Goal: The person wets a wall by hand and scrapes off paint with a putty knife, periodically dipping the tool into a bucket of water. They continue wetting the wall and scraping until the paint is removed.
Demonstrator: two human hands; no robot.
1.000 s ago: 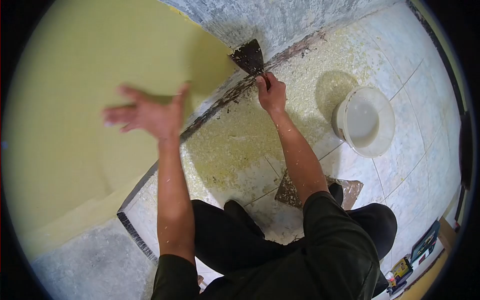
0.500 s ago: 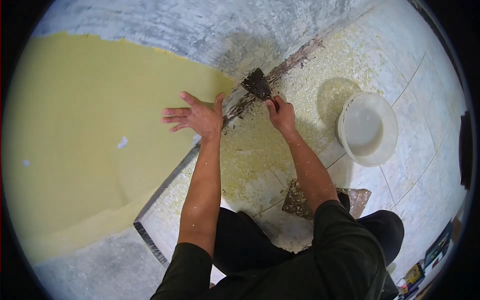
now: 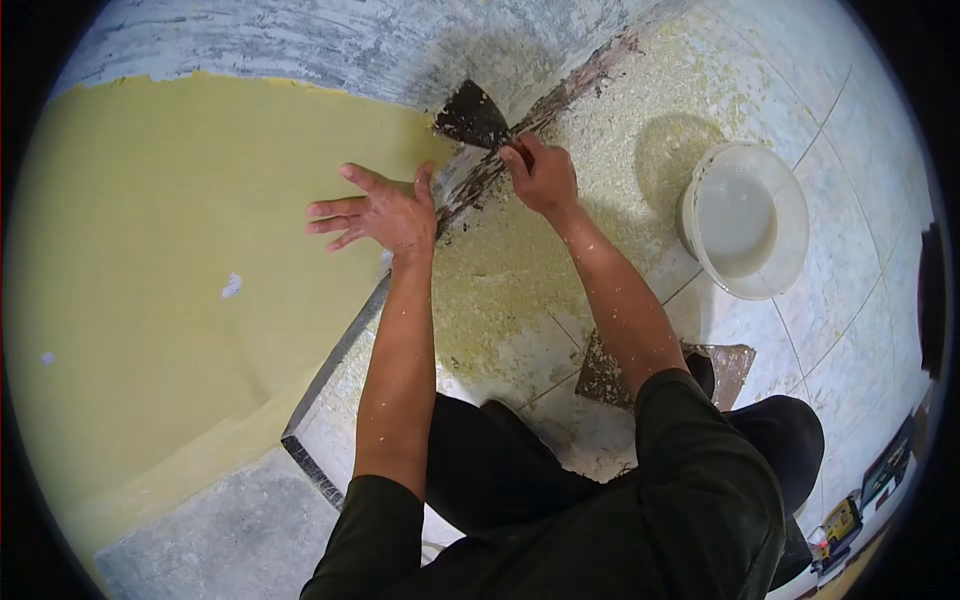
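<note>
My right hand (image 3: 546, 176) is closed round the handle of a wide, dark scraper (image 3: 472, 116) speckled with pale flakes. Its blade overlaps the edge of the yellow coating on the wall (image 3: 210, 190), close to where bare grey-blue wall (image 3: 300, 40) begins. With fingers spread, my left hand (image 3: 385, 212) is held at the lower part of the yellow wall, just left of the scraper, and has nothing in it. Between wall and floor runs a rough, dark strip (image 3: 570, 95), partly hidden behind my right hand.
A white bucket (image 3: 790, 200) of cloudy liquid stands on the tiled floor to the right. Yellowish scrapings (image 3: 500, 290) cover the floor along the wall. A brown flat board (image 3: 735, 368) lies by my knee. Several small items, one of them yellow (image 3: 842, 522), sit at the lower right.
The scraper in my right hand has moved up and left, and its blade now points further left over the yellow edge. My left hand stays spread, slightly higher and further left in view.
</note>
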